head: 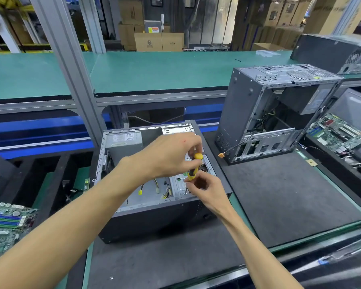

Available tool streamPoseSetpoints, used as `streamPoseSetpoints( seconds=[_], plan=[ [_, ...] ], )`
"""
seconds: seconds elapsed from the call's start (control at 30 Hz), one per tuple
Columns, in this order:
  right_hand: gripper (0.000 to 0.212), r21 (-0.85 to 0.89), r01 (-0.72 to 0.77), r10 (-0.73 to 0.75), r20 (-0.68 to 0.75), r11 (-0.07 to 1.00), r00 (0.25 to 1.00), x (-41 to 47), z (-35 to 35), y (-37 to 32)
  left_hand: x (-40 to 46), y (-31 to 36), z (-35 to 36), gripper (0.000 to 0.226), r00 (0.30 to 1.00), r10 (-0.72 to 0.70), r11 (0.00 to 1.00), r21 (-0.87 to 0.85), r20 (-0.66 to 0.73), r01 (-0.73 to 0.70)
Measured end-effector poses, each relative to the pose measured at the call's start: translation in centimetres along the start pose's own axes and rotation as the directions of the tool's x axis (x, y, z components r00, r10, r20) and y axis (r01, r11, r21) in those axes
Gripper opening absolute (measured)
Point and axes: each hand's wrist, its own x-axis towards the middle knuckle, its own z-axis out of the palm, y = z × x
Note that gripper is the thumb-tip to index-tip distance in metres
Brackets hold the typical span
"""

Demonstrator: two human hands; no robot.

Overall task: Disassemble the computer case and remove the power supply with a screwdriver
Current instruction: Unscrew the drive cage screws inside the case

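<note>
An open dark grey computer case lies on its side on the black mat, its inside facing up. The power supply with a white label sits in its far left corner; loose cables lie on the case floor. A yellow-and-black screwdriver stands nearly upright over the silver drive bracket at the case's right side. My left hand pinches the top of its handle. My right hand grips the handle's lower part. The tip is hidden behind my fingers.
A second case stands upright at the right on the black mat. Motherboards lie at the far right and the near left. An aluminium post rises behind the case. Green benches and cardboard boxes fill the back.
</note>
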Motion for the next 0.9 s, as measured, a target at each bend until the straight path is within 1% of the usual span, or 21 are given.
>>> streamPoseSetpoints(
  seconds=[0.03, 0.07, 0.13, 0.17, 0.2, 0.27, 0.3, 0.37, 0.4, 0.47, 0.53, 0.63, 0.7, 0.77, 0.83, 0.9],
  plan=[
    [0.005, 0.003, -0.008, 0.008, 0.001, 1.000, 1.000, 0.0, 0.0, 0.0, 0.1, 0.1, 0.1, 0.024, 0.999, -0.026, 0.998, 0.055, -0.028, 0.027],
    [0.009, 0.009, -0.020, 0.020, -0.001, 1.000, 1.000, 0.0, 0.1, 0.0, 0.2, 0.1, 0.3, 0.031, 0.998, -0.042, 0.993, 0.105, -0.049, 0.047],
    [0.018, 0.010, -0.037, 0.037, -0.003, 0.999, 0.999, 0.0, 0.1, 0.0, 0.1, 0.2, 0.8, 0.038, 0.995, -0.045, 0.989, 0.137, -0.087, 0.056],
    [0.020, 0.010, -0.043, 0.043, -0.001, 0.999, 0.999, 0.0, 0.1, 0.0, 0.0, 0.2, 0.9, 0.037, 0.995, -0.036, 0.993, 0.106, -0.093, 0.045],
    [0.020, 0.016, -0.049, 0.049, 0.002, 0.999, 0.999, 0.0, 0.1, 0.0, -0.1, 0.2, 1.0, 0.032, 0.996, -0.017, 0.999, 0.040, -0.085, 0.021],
    [0.019, 0.031, -0.055, 0.055, 0.004, 0.998, 0.998, 0.0, 0.0, 0.0, -0.4, 0.2, 0.9, 0.022, 0.999, 0.035, 0.993, -0.116, -0.034, -0.039],
    [0.018, 0.032, -0.053, 0.053, 0.005, 0.998, 0.999, 0.0, 0.0, 0.0, -0.5, 0.2, 0.7, 0.024, 0.998, 0.057, 0.985, -0.162, -0.001, -0.056],
    [0.014, 0.025, -0.045, 0.045, 0.008, 0.999, 0.999, 0.1, 0.0, 0.1, -0.6, 0.2, 0.5, 0.031, 0.997, 0.063, 0.983, -0.175, 0.034, -0.057],
    [0.010, 0.024, -0.042, 0.042, 0.008, 0.999, 0.999, 0.1, 0.0, 0.1, -0.6, 0.1, 0.4, 0.030, 0.998, 0.050, 0.985, -0.167, 0.028, -0.045],
    [0.004, 0.028, -0.028, 0.028, 0.013, 0.999, 1.000, 0.1, 0.0, 0.1, -0.7, -0.1, 0.4, 0.021, 1.000, 0.024, 0.993, -0.119, -0.008, -0.025],
    [0.008, 0.015, -0.007, 0.007, 0.018, 1.000, 1.000, 0.0, 0.1, 0.1, -0.6, 0.0, 0.6, 0.019, 0.999, -0.012, 1.000, 0.002, -0.037, 0.012],
    [0.013, 0.017, -0.005, 0.005, 0.002, 1.000, 1.000, 0.0, 0.2, -0.1, -0.1, 0.3, 1.0, 0.033, 0.995, -0.060, 0.979, 0.189, -0.075, 0.073],
    [0.016, 0.015, -0.001, 0.002, -0.012, 1.000, 1.000, -0.1, 0.2, -0.1, 0.0, 0.3, 1.1, 0.038, 0.993, -0.074, 0.973, 0.213, -0.092, 0.092],
    [0.017, 0.000, -0.006, 0.006, -0.016, 1.000, 1.000, -0.1, 0.2, 0.0, -0.2, 0.2, 0.9, 0.035, 0.996, -0.034, 0.987, 0.154, -0.079, 0.046],
    [0.018, -0.012, -0.008, 0.008, -0.020, 1.000, 1.000, 0.0, 0.1, 0.0, -0.6, 0.1, 0.5, 0.028, 0.999, 0.041, 0.998, 0.051, -0.021, -0.040],
    [0.020, -0.012, -0.001, 0.000, -0.027, 1.000, 1.000, 0.0, 0.1, 0.0, -0.9, 0.1, 0.2, 0.029, 0.996, 0.083, 0.996, -0.034, 0.024, -0.082]
  ],
)
